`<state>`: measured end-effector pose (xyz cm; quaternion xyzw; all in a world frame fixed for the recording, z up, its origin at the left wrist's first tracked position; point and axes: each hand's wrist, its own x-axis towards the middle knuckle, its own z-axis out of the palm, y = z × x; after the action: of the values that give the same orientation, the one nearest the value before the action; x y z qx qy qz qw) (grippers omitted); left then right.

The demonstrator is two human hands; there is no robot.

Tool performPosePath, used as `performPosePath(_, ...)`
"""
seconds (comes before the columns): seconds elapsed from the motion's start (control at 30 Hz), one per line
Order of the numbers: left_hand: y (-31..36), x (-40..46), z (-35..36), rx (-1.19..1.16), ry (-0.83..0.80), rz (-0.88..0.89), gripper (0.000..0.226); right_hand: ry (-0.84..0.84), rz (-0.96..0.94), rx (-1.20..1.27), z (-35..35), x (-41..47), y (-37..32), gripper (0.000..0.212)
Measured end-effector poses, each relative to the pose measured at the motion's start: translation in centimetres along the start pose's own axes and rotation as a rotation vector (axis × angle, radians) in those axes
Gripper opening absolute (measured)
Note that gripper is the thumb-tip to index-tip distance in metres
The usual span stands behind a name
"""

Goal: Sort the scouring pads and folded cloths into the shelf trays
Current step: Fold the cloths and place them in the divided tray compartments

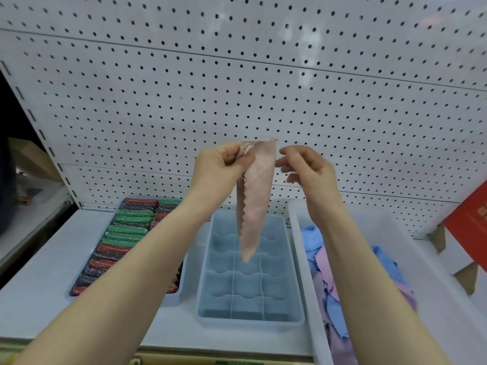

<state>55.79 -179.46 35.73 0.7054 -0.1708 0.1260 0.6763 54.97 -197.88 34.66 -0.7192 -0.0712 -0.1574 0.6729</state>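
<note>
A pale pink cloth (255, 196) with a zigzag edge hangs in the air above the blue divided tray (249, 320). My left hand (224, 162) pinches its top corner between thumb and fingers. My right hand (305, 167) is beside the cloth's upper right edge with fingers loosely curled, fingertips at or just off the fabric. The blue tray's compartments look bare. A dark tray (79, 283) on the left holds rows of green, red and dark scouring pads (126, 230). A white bin (300, 248) on the right holds loose blue, pink and lilac cloths (329, 280).
A white pegboard (237, 88) rises behind the shelf (39, 285). A red box (471, 225) and cardboard pieces stand at the far right. The shelf's front edge runs along the bottom of the view.
</note>
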Motion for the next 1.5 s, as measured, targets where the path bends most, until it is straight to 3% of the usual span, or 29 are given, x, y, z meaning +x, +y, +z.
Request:
performPosePath(0.1,0.7,0.5,-0.4,-0.031,-0.061,-0.013,0.022,-0.355,0.202,-0.015,-0.4,-1.2,2.3,0.041)
performPosePath(0.17,1.2,0.9,-0.7,-0.076,-0.085,-0.024,0.019,-0.437,0.248,0.031,0.0,-1.8,3.2,0.030)
performPosePath(0.27,0.9,1.2,-0.9,-0.209,-0.061,-0.113,0.013,-0.323,0.279,0.095,0.6,-1.9,3.2,0.018)
performPosePath(0.33,-0.4,0.5,-1.0,-0.252,-0.126,-0.315,0.033,-0.271,0.303,0.094,0.8,-2.0,3.3,0.019)
performPosePath(0.4,-2.8,-1.2,-0.6,-0.144,-0.206,-0.525,0.040,-0.237,0.340,0.091,0.8,-2.2,3.5,0.020)
performPosePath(0.47,-4.9,-2.8,-0.1,-0.056,-0.190,-0.599,0.033,-0.209,0.377,0.061,0.8,-2.5,4.0,0.019)
performPosePath(0.6,-6.8,-3.5,0.5,-0.159,-0.089,-0.600,0.024,-0.196,0.426,-0.008,0.7,-2.8,4.8,0.022)
performPosePath(0.73,-6.0,-2.6,0.5,-0.225,-0.046,-0.459,0.018,-0.161,0.238,0.040,0.7,-2.3,3.9,0.028)
performPosePath(0.87,-4.9,-1.9,0.4,-0.224,-0.045,-0.380,0.047,-0.185,0.156,0.029,0.7,-1.8,3.3,0.057)
performPosePath(0.93,-4.7,-1.6,0.4,-0.241,-0.038,-0.384,0.042,-0.194,0.175,0.047,0.8,-1.7,3.4,0.061)
performPosePath(1.03,-4.6,-1.6,0.2,-0.381,-0.129,-0.504,0.018,-0.123,0.204,0.068,0.9,-1.6,3.6,0.060)
performPosePath(1.13,-5.3,-2.3,0.1,-0.236,-0.284,-0.571,0.026,-0.055,0.214,0.070,1.0,-1.3,3.5,0.054)
performPosePath(1.27,-5.9,-2.3,-0.1,-0.279,-0.087,-0.573,0.024,-0.132,0.398,0.345,0.9,-1.7,3.2,0.033)
performPosePath(1.37,-6.0,-1.9,-0.5,-0.315,-0.026,-0.562,0.022,-0.306,0.467,0.163,1.1,-2.6,3.8,0.046)
performPosePath(1.43,-6.0,-1.8,-0.6,-0.275,-0.034,-0.553,0.022,-0.289,0.402,0.091,1.5,-3.1,4.3,0.057)
performPosePath(1.5,-6.0,-1.8,-0.9,-0.270,-0.070,-0.567,0.027,-0.246,0.332,0.101,1.7,-3.1,4.1,0.047)
